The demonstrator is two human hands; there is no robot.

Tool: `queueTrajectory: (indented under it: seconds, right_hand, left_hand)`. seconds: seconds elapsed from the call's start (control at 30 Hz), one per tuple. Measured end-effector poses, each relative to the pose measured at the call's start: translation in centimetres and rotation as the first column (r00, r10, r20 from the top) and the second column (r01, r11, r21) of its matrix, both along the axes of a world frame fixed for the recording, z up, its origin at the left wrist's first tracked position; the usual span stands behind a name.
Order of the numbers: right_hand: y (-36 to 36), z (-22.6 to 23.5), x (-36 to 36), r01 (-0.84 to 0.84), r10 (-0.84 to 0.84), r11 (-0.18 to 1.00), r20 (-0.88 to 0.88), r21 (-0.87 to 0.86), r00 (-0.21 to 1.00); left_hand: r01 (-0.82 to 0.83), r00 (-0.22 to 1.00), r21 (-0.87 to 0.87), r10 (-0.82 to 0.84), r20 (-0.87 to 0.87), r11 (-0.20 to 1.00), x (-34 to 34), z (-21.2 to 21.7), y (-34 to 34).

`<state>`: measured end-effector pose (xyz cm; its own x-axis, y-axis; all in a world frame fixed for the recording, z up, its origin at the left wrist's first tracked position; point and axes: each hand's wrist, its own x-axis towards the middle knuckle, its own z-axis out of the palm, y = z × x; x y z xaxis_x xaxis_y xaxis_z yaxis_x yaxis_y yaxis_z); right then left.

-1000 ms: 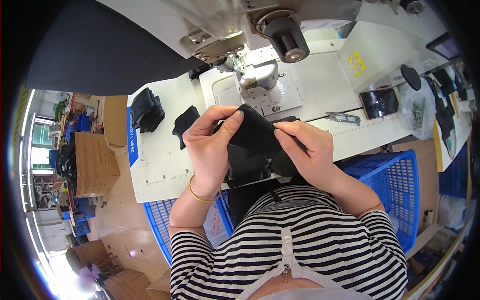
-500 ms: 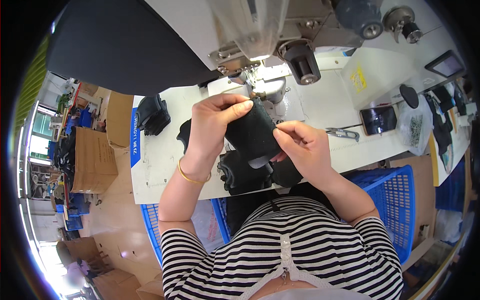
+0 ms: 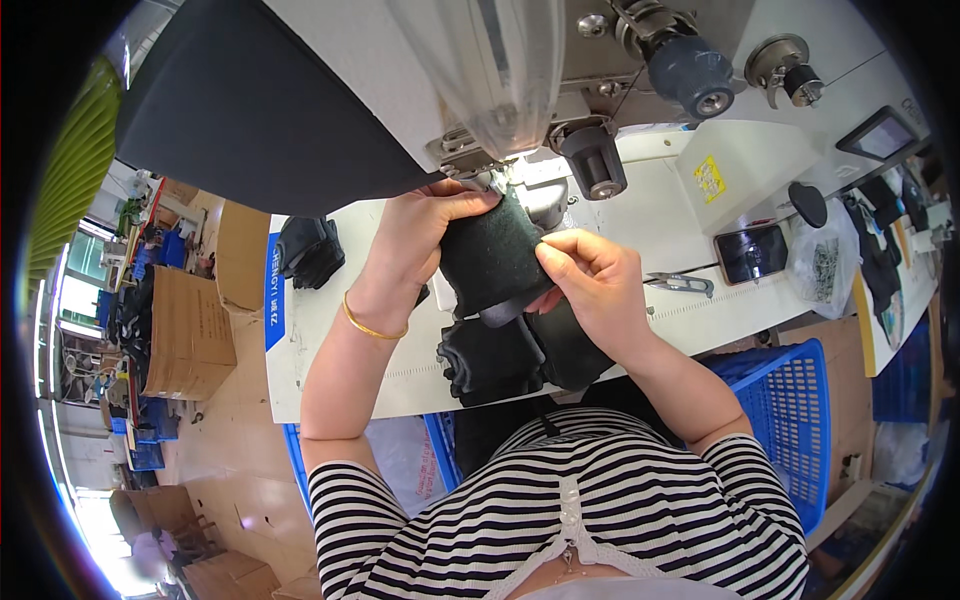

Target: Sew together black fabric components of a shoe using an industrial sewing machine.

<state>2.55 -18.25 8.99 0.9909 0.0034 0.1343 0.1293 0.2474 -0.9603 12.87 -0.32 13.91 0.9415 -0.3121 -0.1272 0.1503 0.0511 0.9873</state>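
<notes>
A piece of black fabric point(image 3: 490, 255) is held up at the foot of a white sewing machine point(image 3: 560, 70), close under its needle area. My left hand point(image 3: 420, 235), with a gold bangle at the wrist, grips the fabric's upper left edge. My right hand point(image 3: 585, 270) pinches its right edge between thumb and fingers. More black fabric point(image 3: 500, 355) lies bunched on the white table point(image 3: 330, 340) just below the hands, near the front edge.
A small pile of black pieces point(image 3: 310, 250) lies at the table's left. Thread snips point(image 3: 680, 285), a dark phone point(image 3: 752, 252) and a clear bag point(image 3: 825, 260) lie to the right. Blue baskets point(image 3: 790, 400) stand beside me; cardboard boxes point(image 3: 185, 330) stand left.
Both hands have carried the black fabric up and away from my body to the machine's foot. The view has closed in on the machine.
</notes>
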Motion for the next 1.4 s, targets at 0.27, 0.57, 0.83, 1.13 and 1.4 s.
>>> queueTrajectory:
  seconds: [0.27, 0.57, 0.83, 1.13, 1.4]
  right_hand:
    - [0.2, 0.0, -0.3, -0.011, 0.011, 1.0, 0.012, -0.014, 1.0]
    - [0.4, 0.1, -0.4, -0.018, 0.018, 1.0, -0.007, 0.019, 1.0]
    - [0.3, -0.1, -0.7, -0.026, 0.025, 1.0, -0.013, -0.009, 1.0]
    - [0.6, -0.2, -1.2, -0.029, 0.029, 1.0, -0.023, -0.006, 0.999]
    - [1.0, 0.0, -0.2, -0.011, 0.011, 1.0, 0.003, -0.003, 1.0]
  left_hand:
    - [0.008, 1.0, -0.022, -0.008, -0.007, 1.0, -0.3, 0.0, 0.1]
    - [-0.013, 1.0, -0.005, 0.013, -0.007, 1.0, -0.1, 0.0, -0.1]
    - [-0.029, 0.999, 0.064, 0.031, -0.029, 0.998, 0.0, 0.3, -0.1]
    - [-0.053, 0.998, -0.015, 0.054, 0.04, 0.998, 0.3, -0.2, 0.0]
    - [-0.107, 0.994, -0.038, 0.106, -0.026, 0.994, 1.4, -0.2, -0.1]
